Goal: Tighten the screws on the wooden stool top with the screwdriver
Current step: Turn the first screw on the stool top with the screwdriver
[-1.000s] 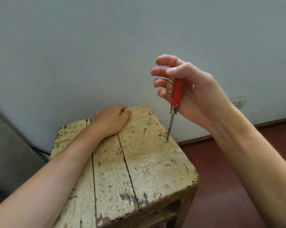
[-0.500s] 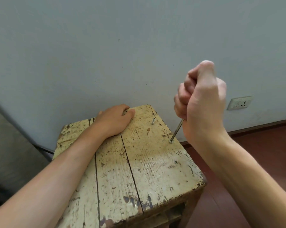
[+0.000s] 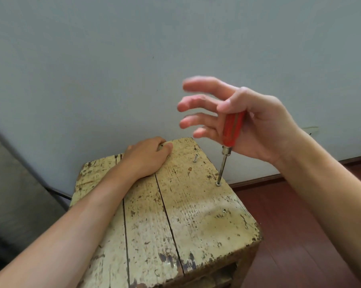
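I had the screwdriver standing nearly upright, its long axis running up and down with a slight lean, so the red handle sat up and a little to the right of the tip. The metal shaft pointed down and its tip rested in the head of the middle screw, near the right edge of the stool top.

I counted three screws along that right side. The far screw stood well proud of the wood and tilted. The middle one sat almost flush under the tip. The near screw lay flush with the board. There was one screwdriver, and the top was made of three worn, cream-painted planks.

My right hand was beside the handle and mostly behind it, with the handle resting against my palm and my thumb laid over its upper end. My four fingers were spread apart and stretched out to the left, blurred, not wrapped round the handle, so the hold was loose rather than clamped.

My left hand lay palm down on the far left part of the top, fingers curled over the back edge by the wall, well apart from the screwdriver.
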Motion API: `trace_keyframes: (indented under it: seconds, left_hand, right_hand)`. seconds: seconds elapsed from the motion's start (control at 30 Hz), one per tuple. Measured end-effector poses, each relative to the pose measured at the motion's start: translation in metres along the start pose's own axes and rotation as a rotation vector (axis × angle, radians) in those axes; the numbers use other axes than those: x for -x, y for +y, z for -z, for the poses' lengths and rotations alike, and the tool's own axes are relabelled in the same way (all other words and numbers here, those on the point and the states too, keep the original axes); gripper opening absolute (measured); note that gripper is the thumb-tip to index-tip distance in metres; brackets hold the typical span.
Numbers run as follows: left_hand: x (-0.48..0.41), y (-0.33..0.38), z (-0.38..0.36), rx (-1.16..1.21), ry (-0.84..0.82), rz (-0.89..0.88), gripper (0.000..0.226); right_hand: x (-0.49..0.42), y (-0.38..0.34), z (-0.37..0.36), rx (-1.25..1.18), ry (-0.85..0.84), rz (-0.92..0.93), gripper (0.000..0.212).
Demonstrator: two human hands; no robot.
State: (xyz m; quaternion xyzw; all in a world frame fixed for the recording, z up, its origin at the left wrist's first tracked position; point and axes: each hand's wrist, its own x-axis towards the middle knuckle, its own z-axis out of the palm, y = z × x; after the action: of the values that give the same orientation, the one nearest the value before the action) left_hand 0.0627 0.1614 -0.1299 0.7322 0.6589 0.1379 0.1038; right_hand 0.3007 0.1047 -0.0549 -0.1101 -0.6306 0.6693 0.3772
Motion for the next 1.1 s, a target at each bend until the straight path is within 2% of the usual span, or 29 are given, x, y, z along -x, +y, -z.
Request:
trace_keyframes:
  seconds: [0.07,0.17,0.23,0.3,0.43,0.5,0.57,0.67,0.77,0.87,0.93,1.03,1.1]
  left_hand:
    - [0.000,-0.001,0.000,-0.005,0.001,-0.003,0.042]
    - [0.000,-0.001,0.000,-0.002,0.000,0.003,0.045]
    - [0.000,-0.001,0.000,0.004,-0.008,0.006,0.046]
    - [0.001,-0.001,-0.001,0.008,-0.009,0.006,0.046]
    - [0.001,0.000,0.000,0.022,-0.007,0.011,0.046]
    - [0.001,0.000,0.001,0.021,-0.008,0.009,0.046]
    - [0.001,0.000,0.001,0.018,-0.008,0.010,0.046]
    - [0.001,0.000,0.000,0.010,-0.004,0.010,0.046]
    - [0.001,0.001,-0.001,0.005,-0.002,0.011,0.046]
    - [0.000,0.001,-0.001,0.005,-0.002,0.009,0.046]
    - [0.000,0.001,0.000,0.003,-0.004,0.008,0.046]
    - [0.000,0.000,0.000,0.004,-0.011,0.011,0.045]
    - [0.001,0.000,0.000,0.011,-0.007,0.006,0.044]
  right_hand:
    - [-0.004,0.000,0.004,-0.083,-0.059,-0.054,0.054]
    - [-0.006,0.000,0.000,0.045,-0.047,-0.065,0.042]
    - [-0.002,0.005,-0.010,0.123,0.020,-0.037,0.031]
    - [0.001,0.011,-0.023,0.167,0.202,0.044,0.035]
    - [-0.005,0.022,-0.041,0.146,0.843,0.290,0.042]
    - [-0.008,0.025,-0.046,0.148,0.979,0.364,0.041]
    - [-0.006,0.027,-0.044,0.150,0.920,0.347,0.033]
    - [-0.002,0.022,-0.030,0.140,0.617,0.204,0.002]
    - [0.003,0.013,-0.004,0.108,0.306,0.069,0.027]
    - [0.002,0.005,0.008,0.038,0.084,-0.019,0.036]
    - [-0.001,0.004,0.008,0.030,0.000,-0.031,0.033]
    - [-0.005,0.008,-0.002,0.163,-0.039,-0.025,0.028]
    - [-0.005,0.013,-0.012,0.230,0.056,-0.006,0.046]
